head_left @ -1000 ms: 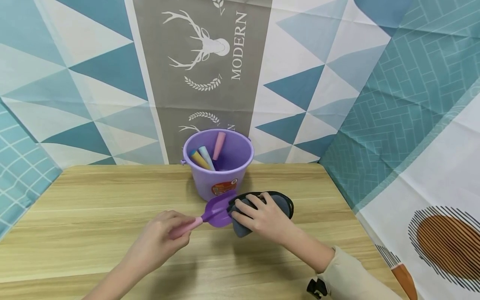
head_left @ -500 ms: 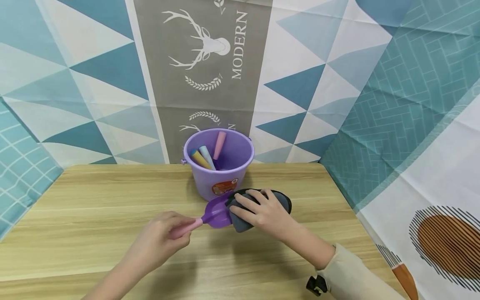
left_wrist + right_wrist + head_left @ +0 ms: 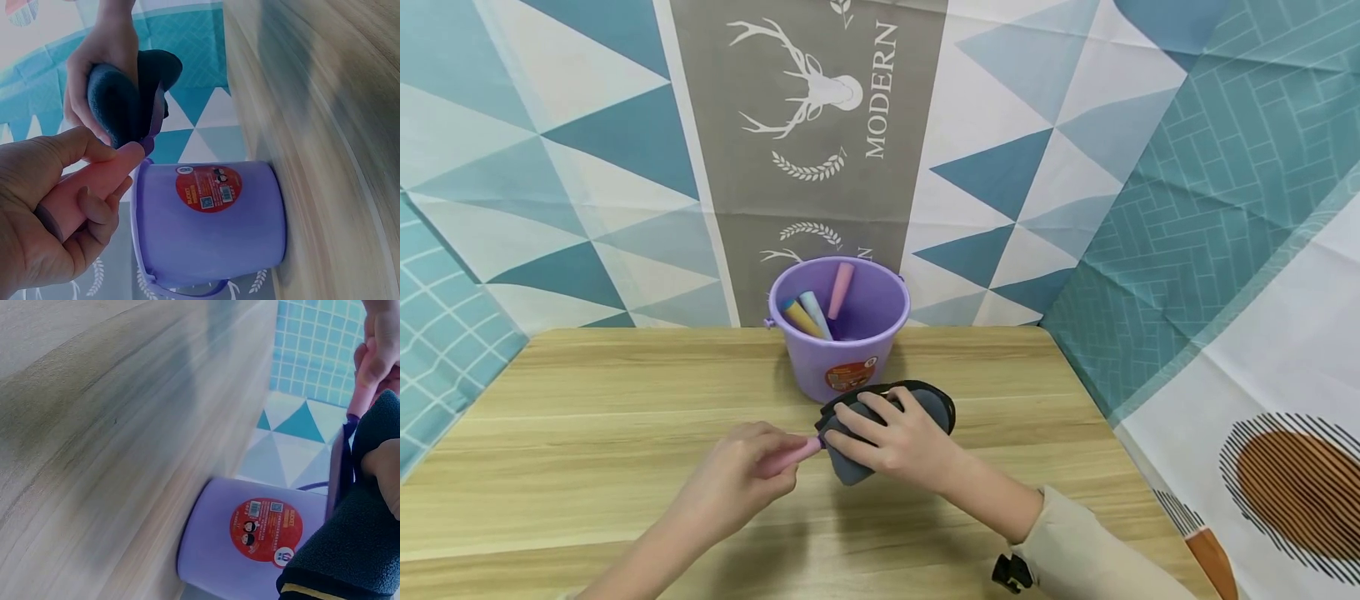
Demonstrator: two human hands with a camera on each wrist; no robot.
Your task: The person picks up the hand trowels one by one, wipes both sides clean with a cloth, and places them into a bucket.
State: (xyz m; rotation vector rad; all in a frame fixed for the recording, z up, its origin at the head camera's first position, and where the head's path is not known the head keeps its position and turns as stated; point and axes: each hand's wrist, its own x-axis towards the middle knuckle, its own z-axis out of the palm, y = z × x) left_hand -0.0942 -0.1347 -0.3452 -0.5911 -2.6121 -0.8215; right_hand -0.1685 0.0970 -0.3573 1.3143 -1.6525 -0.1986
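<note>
My left hand [image 3: 730, 479] grips the pink handle of a toy shovel [image 3: 790, 457] by its end, thumb along the top. A folded dark grey-blue cloth [image 3: 847, 468] with black edging lies over the purple blade, hiding it in the head view. Fingers spread across the cloth, my right hand [image 3: 902, 446] holds it against the blade near the handle's neck. From the left wrist, the thin blade [image 3: 157, 114] shows edge-on beside the cloth. The right wrist view has the cloth [image 3: 350, 544] bunched under the right hand, close along the blade. Both hands are above the table.
A purple bucket [image 3: 812, 358] with a red label stands on the wooden table [image 3: 625, 433], just behind the shovel. Pink [image 3: 841, 290], light blue [image 3: 816, 314] and yellow handles [image 3: 802, 319] poke up inside it. Patterned fabric [image 3: 1000, 125] hangs behind the table and along its sides.
The right hand and cloth have slid left along the blade to the handle, covering the purple part that showed before. The left hand with the shovel has shifted slightly right.
</note>
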